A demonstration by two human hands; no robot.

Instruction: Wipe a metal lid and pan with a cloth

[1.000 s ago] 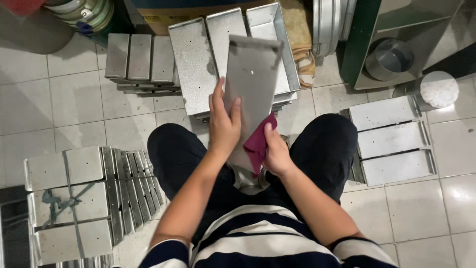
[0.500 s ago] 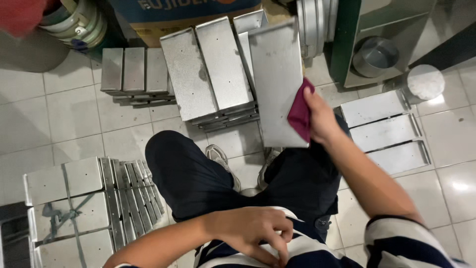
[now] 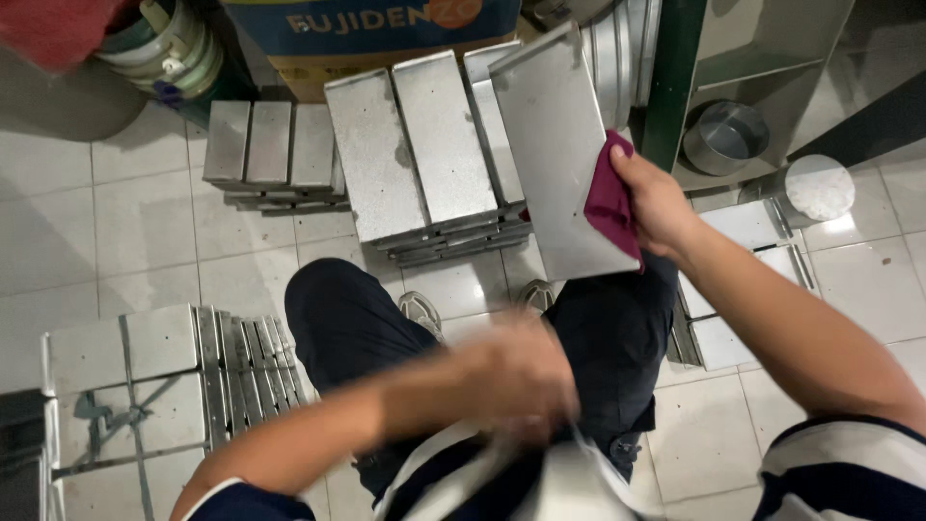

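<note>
Head view shows me looking down past my knees at a tiled floor (image 3: pixel 125 241) crowded with metal trays. My right hand (image 3: pixel 656 198) is out in front on the right, fingers closed on a dark red cloth (image 3: pixel 610 198) that it presses against the right edge of a flat grey metal tray (image 3: pixel 555 145). That tray is tilted, its far end raised toward a cardboard box (image 3: pixel 386 29), its near corner hanging above my right knee. My left hand (image 3: pixel 516 376) is pulled in close to my body, blurred, so I cannot tell whether its fingers are curled or spread; it sits at the hem of my striped shirt (image 3: pixel 830 473).

Just left of the held tray, and partly under it, lies a stack of long trays (image 3: pixel 424 154), blocking the floor straight ahead of my feet (image 3: pixel 420 309). Farther left is a smaller stack of narrow trays (image 3: pixel 275 154). Near left, beside my left leg, more trays (image 3: pixel 145 367) lie flat and on edge, tied with strapping. On the right, behind my forearm, sit another few flat trays (image 3: pixel 752 232). A green metal frame (image 3: pixel 666 87) stands at far right with a round steel bowl (image 3: pixel 723 135) inside it and a round lid (image 3: pixel 815 188) on the floor near it. A pale bucket (image 3: pixel 174 48) sits at far left.
</note>
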